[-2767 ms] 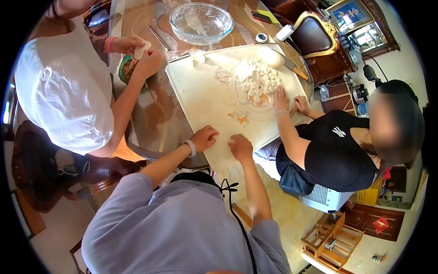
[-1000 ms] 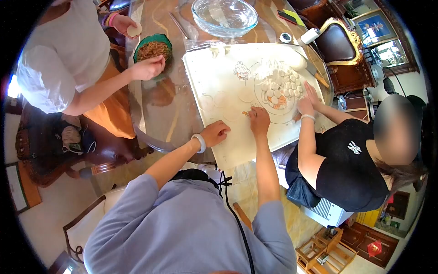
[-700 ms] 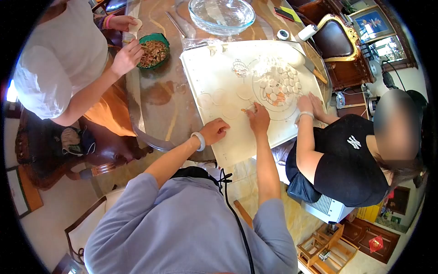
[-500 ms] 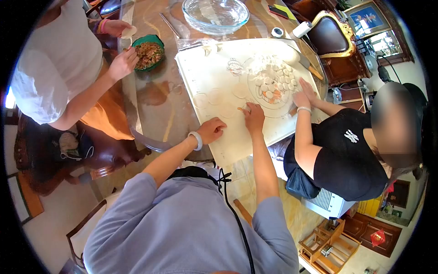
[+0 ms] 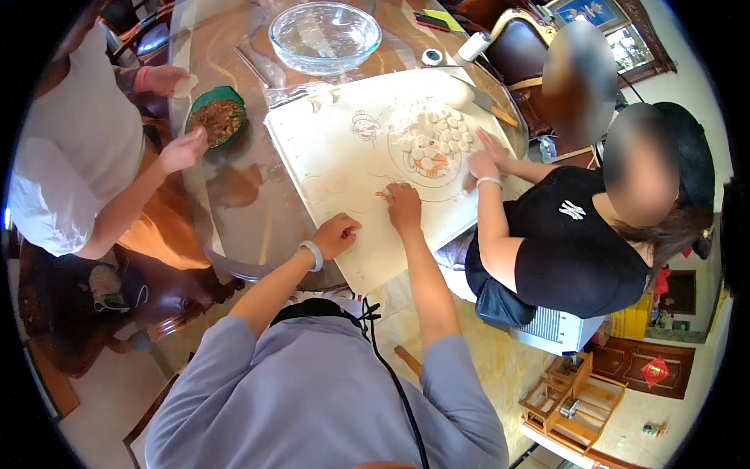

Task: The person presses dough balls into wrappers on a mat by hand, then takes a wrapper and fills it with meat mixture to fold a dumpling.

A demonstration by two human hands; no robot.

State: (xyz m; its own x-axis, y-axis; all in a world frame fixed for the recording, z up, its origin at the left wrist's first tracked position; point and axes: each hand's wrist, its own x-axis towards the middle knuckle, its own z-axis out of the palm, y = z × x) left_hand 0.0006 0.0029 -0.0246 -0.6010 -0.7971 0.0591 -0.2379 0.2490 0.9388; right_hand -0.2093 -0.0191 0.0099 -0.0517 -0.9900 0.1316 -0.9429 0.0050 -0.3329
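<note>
My left hand (image 5: pixel 337 236), a pale bracelet on its wrist, rests at the near edge of the white dough mat (image 5: pixel 375 254), fingers curled in. Anything inside them is hidden. To its right, my right hand (image 5: pixel 403 206) presses down on the mat with bent fingers. A small orange bit shows beside its fingertips; I cannot tell whether it is an object or the mat's print. Faint flat dough rounds (image 5: pixel 311 188) lie beyond my left hand. Past my right hand are several small dough pieces (image 5: pixel 453 134) among loose flour (image 5: pixel 410 125).
At left, a person holds a dough wrapper (image 5: pixel 185 86) beside a green bowl of filling (image 5: pixel 220 123). Another person's hands (image 5: pixel 486 156) work at the mat's right edge. A knife (image 5: pixel 492 105), a dough lump (image 5: pixel 451 92) and a glass bowl (image 5: pixel 325 39) lie farther back.
The whole view has shifted, so the table sits farther left. The left person's lower hand has moved to the bowl's near edge. Another person now shows at the back right. My hands stay on the mat.
</note>
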